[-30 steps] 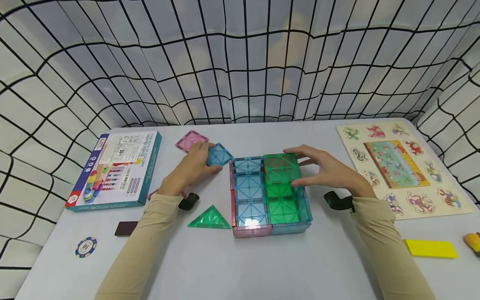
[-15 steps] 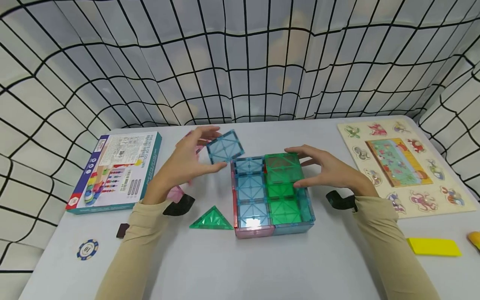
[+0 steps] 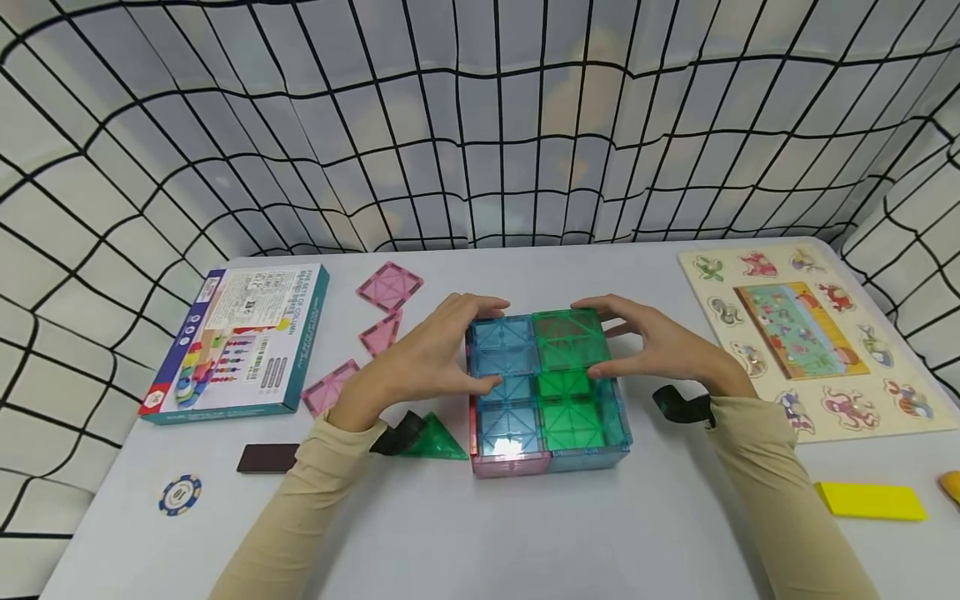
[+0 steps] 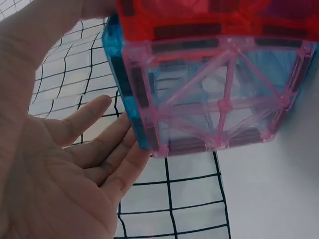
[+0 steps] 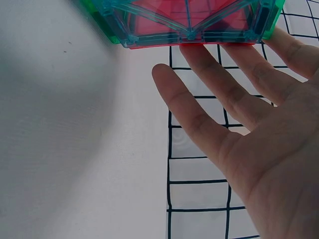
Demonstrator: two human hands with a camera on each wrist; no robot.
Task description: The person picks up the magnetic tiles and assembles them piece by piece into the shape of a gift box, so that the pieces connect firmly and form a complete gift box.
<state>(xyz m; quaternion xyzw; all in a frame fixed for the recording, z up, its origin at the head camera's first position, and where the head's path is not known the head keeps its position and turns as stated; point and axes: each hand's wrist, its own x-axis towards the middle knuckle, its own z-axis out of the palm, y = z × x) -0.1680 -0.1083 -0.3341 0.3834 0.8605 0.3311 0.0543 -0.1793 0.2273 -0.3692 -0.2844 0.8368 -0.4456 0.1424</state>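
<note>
A box built of translucent magnetic tiles (image 3: pixel 573 421) stands mid-table, with blue, green, pink and red faces. My left hand (image 3: pixel 427 358) spans a blue square magnetic tile (image 3: pixel 504 337) on its back left part, thumb at the near edge, fingers at the far side. Opposite, my right hand (image 3: pixel 663 350) holds the back right corner, thumb by the near edge of a green square tile (image 3: pixel 570 337), fingertips behind. In the left wrist view a red wall (image 4: pixel 224 22) adjoins a pink one (image 4: pixel 223 104). The right wrist view has my fingertips right at the structure's edge.
Left of the box lie three pink tiles, including a square (image 3: pixel 390 286), and a green triangle (image 3: pixel 433 440). Beyond are a boxed toy (image 3: pixel 240 333), dark block (image 3: pixel 267 458) and poker chip (image 3: pixel 180 495). A picture puzzle board (image 3: pixel 720 283) and yellow block (image 3: pixel 870 501) sit right; black netting surrounds the table.
My left hand has carried the blue square tile from the left, near the pink tiles, onto the box's back left part. My right hand has stayed at the back right corner.
</note>
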